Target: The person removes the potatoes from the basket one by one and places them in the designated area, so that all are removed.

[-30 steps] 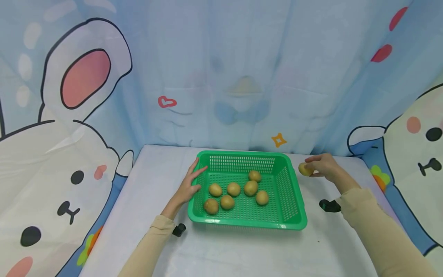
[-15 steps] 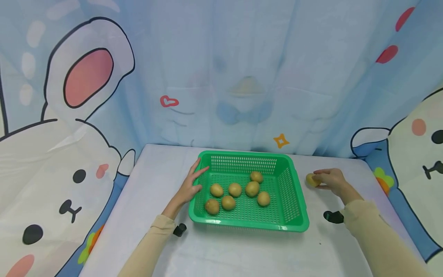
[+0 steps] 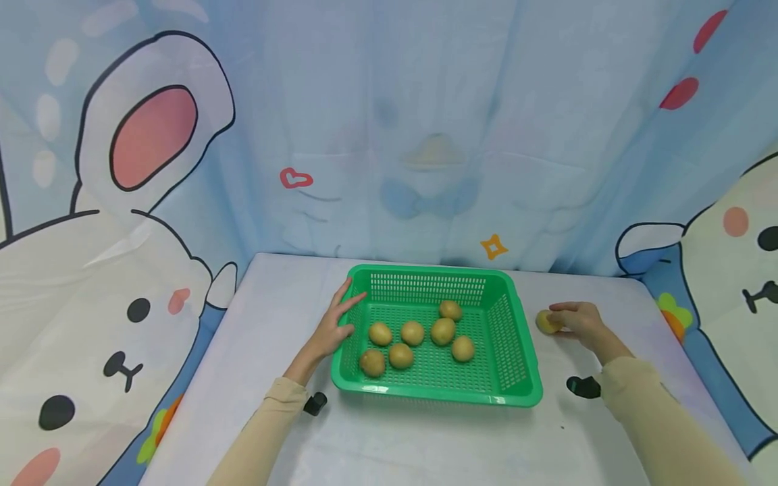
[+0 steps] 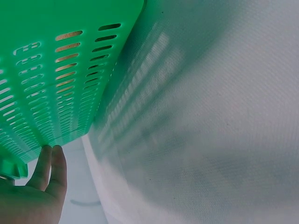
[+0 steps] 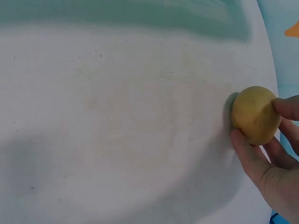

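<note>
Out to the right in the head view, my right hand (image 3: 583, 325) pinches a potato (image 3: 548, 322) down at the white cloth. The right wrist view shows thumb and fingers around that yellowish potato (image 5: 255, 115). My left hand (image 3: 328, 329) rests at the left rim of a green plastic basket (image 3: 437, 395), its fingers spread and mostly straight. In the left wrist view, two fingers (image 4: 57, 170) touch the outside of the slotted basket wall (image 4: 70, 102). Several potatoes (image 3: 442, 331) lie loose on the basket floor, mostly in its left and middle parts.
A white cloth (image 3: 437, 445) covers the table. Behind it hangs a blue curtain (image 3: 340, 223) with cartoon prints. Black wrist straps or mounts (image 3: 585, 387) show beneath the sleeves. The basket's right wall (image 3: 516, 337) stands between the loose potatoes and the right hand.
My right hand has carried its potato right and toward me from beside the basket's back right corner, then lowered it to the cloth. The left hand and basket have stayed put.
</note>
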The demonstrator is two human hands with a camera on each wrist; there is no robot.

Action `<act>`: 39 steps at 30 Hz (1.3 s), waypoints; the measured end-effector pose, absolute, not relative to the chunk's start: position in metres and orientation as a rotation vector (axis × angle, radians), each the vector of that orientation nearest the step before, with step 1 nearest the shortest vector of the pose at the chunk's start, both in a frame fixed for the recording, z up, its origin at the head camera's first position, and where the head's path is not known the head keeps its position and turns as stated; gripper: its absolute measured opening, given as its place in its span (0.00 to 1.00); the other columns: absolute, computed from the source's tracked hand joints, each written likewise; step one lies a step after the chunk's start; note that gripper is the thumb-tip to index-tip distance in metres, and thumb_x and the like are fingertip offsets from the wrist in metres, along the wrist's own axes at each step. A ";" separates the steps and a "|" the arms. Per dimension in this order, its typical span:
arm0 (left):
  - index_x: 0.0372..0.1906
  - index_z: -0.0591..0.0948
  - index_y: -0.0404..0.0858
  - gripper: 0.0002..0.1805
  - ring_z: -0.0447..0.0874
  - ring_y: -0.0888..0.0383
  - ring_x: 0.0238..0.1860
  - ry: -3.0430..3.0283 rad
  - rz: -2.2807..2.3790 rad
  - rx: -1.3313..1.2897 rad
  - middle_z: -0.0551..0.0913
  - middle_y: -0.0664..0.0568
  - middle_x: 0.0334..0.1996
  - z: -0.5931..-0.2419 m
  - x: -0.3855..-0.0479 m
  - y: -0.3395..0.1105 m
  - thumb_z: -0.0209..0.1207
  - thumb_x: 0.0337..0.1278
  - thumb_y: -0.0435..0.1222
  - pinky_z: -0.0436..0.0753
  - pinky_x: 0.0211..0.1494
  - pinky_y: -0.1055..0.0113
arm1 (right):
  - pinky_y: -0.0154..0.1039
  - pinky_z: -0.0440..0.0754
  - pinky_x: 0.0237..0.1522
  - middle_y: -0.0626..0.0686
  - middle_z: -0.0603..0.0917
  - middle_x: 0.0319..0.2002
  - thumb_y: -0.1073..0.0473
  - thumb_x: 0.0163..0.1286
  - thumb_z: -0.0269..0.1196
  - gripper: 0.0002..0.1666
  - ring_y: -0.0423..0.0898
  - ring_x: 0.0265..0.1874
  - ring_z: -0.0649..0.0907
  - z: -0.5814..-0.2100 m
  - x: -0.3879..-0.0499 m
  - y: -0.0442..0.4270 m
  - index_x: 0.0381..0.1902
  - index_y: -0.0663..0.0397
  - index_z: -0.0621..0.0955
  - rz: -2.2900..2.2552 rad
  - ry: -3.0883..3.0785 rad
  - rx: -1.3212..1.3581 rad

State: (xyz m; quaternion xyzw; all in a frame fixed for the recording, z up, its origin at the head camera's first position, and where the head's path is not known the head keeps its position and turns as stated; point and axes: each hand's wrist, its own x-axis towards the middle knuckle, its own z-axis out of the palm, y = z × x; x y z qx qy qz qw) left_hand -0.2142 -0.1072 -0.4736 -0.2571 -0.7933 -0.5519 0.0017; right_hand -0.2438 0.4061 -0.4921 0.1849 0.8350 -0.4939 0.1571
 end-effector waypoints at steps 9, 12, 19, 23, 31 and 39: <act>0.67 0.67 0.20 0.38 0.36 0.30 0.75 -2.489 -1.727 -0.823 0.41 0.28 0.76 -0.473 -0.215 -0.108 0.47 0.40 0.20 0.46 0.69 0.30 | 0.60 0.73 0.58 0.77 0.65 0.65 0.58 0.73 0.53 0.33 0.73 0.65 0.65 -0.460 -0.248 0.401 0.67 0.78 0.64 -1.316 2.538 0.365; 0.67 0.67 0.21 0.38 0.36 0.31 0.75 -2.490 -1.723 -0.821 0.41 0.28 0.76 -0.474 -0.216 -0.109 0.47 0.40 0.20 0.47 0.68 0.30 | 0.60 0.73 0.58 0.77 0.65 0.66 0.56 0.75 0.52 0.34 0.73 0.65 0.65 -0.446 -0.253 0.396 0.68 0.77 0.63 -1.286 2.567 0.301; 0.68 0.67 0.23 0.38 0.36 0.33 0.76 -2.506 -1.743 -0.797 0.41 0.30 0.77 -0.474 -0.217 -0.110 0.47 0.42 0.19 0.47 0.69 0.32 | 0.56 0.76 0.56 0.76 0.62 0.69 0.51 0.76 0.51 0.38 0.70 0.65 0.69 -0.416 -0.260 0.370 0.73 0.73 0.57 -1.329 2.525 0.194; 0.68 0.67 0.23 0.38 0.35 0.34 0.77 -2.520 -1.749 -0.786 0.40 0.31 0.77 -0.474 -0.217 -0.110 0.47 0.43 0.19 0.47 0.70 0.33 | 0.49 0.80 0.52 0.75 0.61 0.69 0.51 0.77 0.50 0.38 0.68 0.64 0.70 -0.403 -0.259 0.350 0.74 0.71 0.57 -1.386 2.487 0.119; 0.68 0.66 0.21 0.38 0.35 0.33 0.76 -2.515 -1.750 -0.804 0.40 0.30 0.76 -0.474 -0.216 -0.109 0.47 0.42 0.19 0.48 0.69 0.31 | 0.54 0.77 0.56 0.74 0.63 0.69 0.56 0.77 0.52 0.33 0.69 0.63 0.71 -0.395 -0.255 0.307 0.72 0.71 0.61 -1.457 2.431 -0.051; 0.68 0.66 0.22 0.37 0.36 0.32 0.76 -2.505 -1.746 -0.826 0.40 0.29 0.76 -0.474 -0.214 -0.109 0.47 0.44 0.18 0.48 0.69 0.32 | 0.59 0.76 0.56 0.76 0.63 0.67 0.57 0.76 0.53 0.32 0.71 0.62 0.71 -0.413 -0.253 0.269 0.70 0.72 0.63 -1.459 2.369 -0.101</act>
